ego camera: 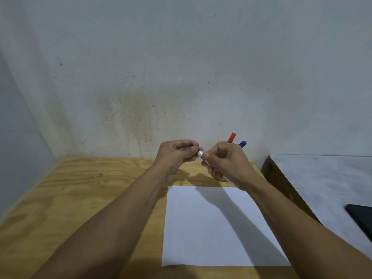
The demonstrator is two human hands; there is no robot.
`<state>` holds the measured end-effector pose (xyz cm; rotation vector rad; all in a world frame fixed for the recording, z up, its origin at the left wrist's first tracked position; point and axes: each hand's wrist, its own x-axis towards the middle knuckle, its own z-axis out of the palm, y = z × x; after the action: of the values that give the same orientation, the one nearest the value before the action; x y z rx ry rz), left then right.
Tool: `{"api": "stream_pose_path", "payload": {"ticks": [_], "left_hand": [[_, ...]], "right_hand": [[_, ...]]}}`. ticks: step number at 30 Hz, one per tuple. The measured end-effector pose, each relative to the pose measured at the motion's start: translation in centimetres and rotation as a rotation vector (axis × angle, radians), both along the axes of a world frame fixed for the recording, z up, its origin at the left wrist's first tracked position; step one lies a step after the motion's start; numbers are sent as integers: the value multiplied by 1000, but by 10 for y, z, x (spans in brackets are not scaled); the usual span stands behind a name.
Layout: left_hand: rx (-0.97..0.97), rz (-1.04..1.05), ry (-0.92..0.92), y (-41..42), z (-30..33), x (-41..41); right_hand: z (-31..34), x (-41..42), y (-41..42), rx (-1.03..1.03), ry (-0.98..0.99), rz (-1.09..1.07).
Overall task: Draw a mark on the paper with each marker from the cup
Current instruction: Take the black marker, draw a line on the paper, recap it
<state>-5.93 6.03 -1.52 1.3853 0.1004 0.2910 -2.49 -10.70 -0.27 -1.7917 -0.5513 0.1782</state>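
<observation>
Both hands are raised together above the far edge of a blank white sheet of paper (213, 228). My right hand (227, 164) is wrapped around a white marker (200, 153); only its white end shows between the hands. My left hand (177, 155) pinches something dark at that end, likely the cap, mostly hidden by the fingers. Behind my right hand the tops of a red-capped marker (231, 137) and a blue-capped marker (243, 144) stick up. The cup they stand in is hidden by the hand.
The paper lies on a plywood table (80, 198) that butts against a stained grey wall (161, 77). To the right stands a second table with a pale grey top (322, 178), and a dark flat object (360, 218) lies at its right edge.
</observation>
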Motion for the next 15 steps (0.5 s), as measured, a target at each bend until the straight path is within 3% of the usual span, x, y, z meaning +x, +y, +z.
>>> {"api": "stream_pose_path", "payload": {"ticks": [3, 5, 8, 15], "left_hand": [[-90, 130, 90, 9, -7, -4], [-8, 234, 126, 21, -13, -7], [259, 350, 163, 33, -27, -15], [717, 394, 230, 47, -65, -20]], "right_hand": [[-11, 0, 2, -145, -171, -63], [-16, -1, -1, -155, -174, -71], [-16, -6, -7, -73, -8, 10], [-17, -11, -5, 360, 523, 143]]}}
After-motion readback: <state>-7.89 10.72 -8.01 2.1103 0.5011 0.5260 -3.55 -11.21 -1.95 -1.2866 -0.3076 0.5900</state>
